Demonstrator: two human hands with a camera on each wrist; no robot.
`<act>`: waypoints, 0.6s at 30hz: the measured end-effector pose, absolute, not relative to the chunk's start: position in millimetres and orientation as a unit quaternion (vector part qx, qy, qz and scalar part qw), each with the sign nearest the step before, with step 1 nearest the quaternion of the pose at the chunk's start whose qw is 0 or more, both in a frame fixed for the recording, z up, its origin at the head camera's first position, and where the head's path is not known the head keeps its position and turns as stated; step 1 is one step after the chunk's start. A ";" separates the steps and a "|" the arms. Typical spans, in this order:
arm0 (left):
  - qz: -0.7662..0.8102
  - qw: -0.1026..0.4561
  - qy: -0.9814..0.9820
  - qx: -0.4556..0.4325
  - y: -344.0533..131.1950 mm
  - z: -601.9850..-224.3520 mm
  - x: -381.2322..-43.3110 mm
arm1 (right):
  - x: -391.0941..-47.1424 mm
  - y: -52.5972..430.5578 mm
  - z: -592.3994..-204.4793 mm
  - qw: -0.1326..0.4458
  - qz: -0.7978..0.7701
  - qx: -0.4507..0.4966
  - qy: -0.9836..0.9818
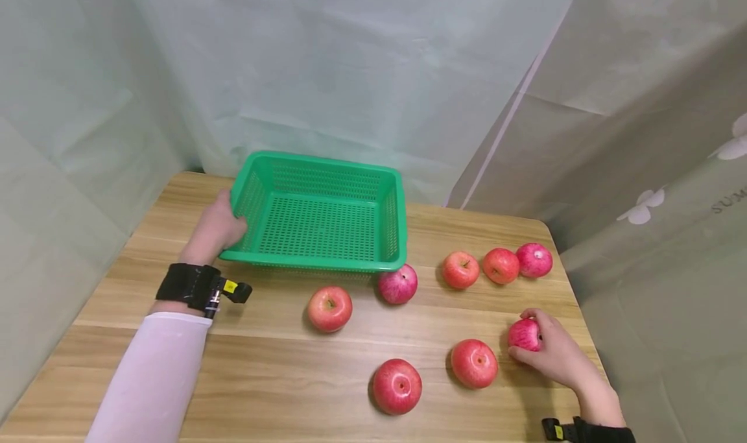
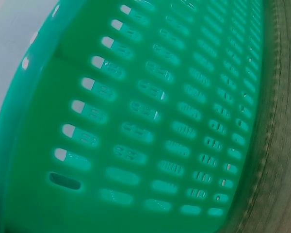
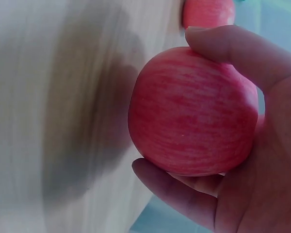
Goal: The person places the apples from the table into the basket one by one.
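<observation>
In the head view my left hand (image 1: 217,226) grips the left rim of a green plastic basket (image 1: 332,261), which has slotted walls and no fruit inside. The basket's side wall (image 2: 121,111) fills most of the left wrist view, where the hand itself is out of sight. At the right of the table, my right hand (image 1: 557,352) holds a red apple (image 1: 524,335) between thumb and fingers. The right wrist view shows that same apple (image 3: 194,111) up close, thumb over one side and fingers round the other, its shadow on the wood beside it.
Other apples lie about the wooden table (image 1: 280,378). One apple (image 1: 398,284) sits right at the basket's front edge, another apple (image 1: 329,309) to its left. Two more, one apple (image 1: 397,386) and another apple (image 1: 474,364), are nearer. Three apples (image 1: 500,266) line the back right. Pale curtains (image 1: 373,73) surround the table.
</observation>
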State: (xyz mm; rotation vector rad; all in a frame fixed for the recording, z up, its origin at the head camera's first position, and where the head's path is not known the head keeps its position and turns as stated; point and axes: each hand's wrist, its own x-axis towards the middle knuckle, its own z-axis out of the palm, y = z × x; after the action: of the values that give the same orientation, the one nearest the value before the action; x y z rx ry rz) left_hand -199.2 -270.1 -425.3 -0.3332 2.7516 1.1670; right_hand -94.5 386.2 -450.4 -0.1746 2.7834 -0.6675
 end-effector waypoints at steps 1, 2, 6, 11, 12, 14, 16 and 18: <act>0.388 0.068 0.912 -0.111 -270.1 -425.4 -199.1 | -95.1 386.1 -449.2 0.132 -0.231 -0.063 0.962; 0.389 0.070 0.912 -0.113 -270.3 -425.5 -199.0 | -95.7 385.8 -447.8 0.128 -0.230 -0.066 0.962; 0.389 0.069 0.911 -0.114 -269.5 -425.4 -198.9 | -99.8 383.9 -441.4 0.127 -0.228 -0.078 0.962; 0.389 0.067 0.912 -0.112 -268.9 -425.2 -199.2 | -106.1 375.5 -427.6 0.137 -0.231 -0.096 0.958; 0.388 0.067 0.912 -0.111 -268.9 -425.4 -199.2 | -107.5 372.9 -424.0 0.136 -0.232 -0.101 0.958; 0.388 0.068 0.912 -0.111 -269.0 -425.5 -199.2 | -110.8 367.5 -417.5 0.133 -0.230 -0.113 0.957; 0.389 0.070 0.912 -0.111 -269.0 -425.0 -198.8 | -115.0 361.9 -411.9 0.123 -0.231 -0.130 0.956; 0.390 0.071 0.911 -0.110 -269.4 -424.8 -198.2 | -119.3 356.3 -407.1 0.113 -0.230 -0.149 0.955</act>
State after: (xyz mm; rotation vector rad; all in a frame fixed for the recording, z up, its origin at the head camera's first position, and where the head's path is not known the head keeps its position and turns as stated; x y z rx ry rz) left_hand -198.2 -269.4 -424.8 -0.3315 2.7398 1.1733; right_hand -119.3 356.3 -407.1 -0.4366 2.8012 -0.6754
